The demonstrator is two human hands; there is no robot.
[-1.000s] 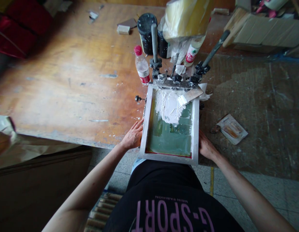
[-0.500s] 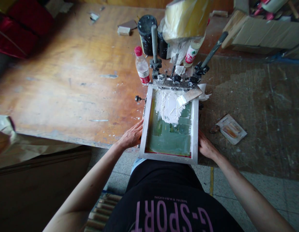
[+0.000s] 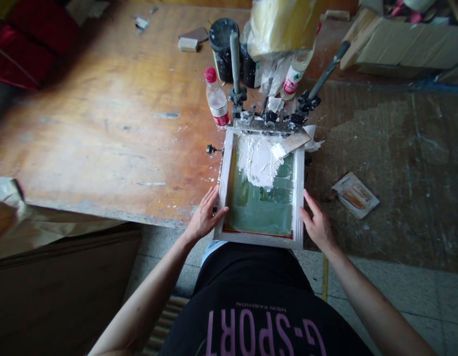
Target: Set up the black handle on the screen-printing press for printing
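A screen printing frame (image 3: pixel 298 198) lies level in front of me, with white ink (image 3: pixel 258 160) spread over the far part of its green mesh (image 3: pixel 258 217). A squeegee (image 3: pixel 291 146) rests across the frame's far right corner, its blade end in the ink. My left hand (image 3: pixel 205 216) is at the frame's near left side, fingers stretched along the edge and the thumb over the rim. At the right side, my right hand (image 3: pixel 318 223) has its fingers extended and apart, thumb tip at the rim. Neither hand is wrapped round the frame.
A hinge clamp (image 3: pixel 269 126) with two upright bars holds the frame's far end. Behind stand a red-capped bottle (image 3: pixel 217 101), a black tub (image 3: pixel 224 49) and another bottle (image 3: pixel 292 79). A small packet (image 3: pixel 355 195) lies to the right; a cardboard box (image 3: pixel 410 47) sits at the back right.
Both hands have come up from beside and partly under the frame's edges, so the thumbs now show at the rim. The frame, ink and squeegee stay in place.
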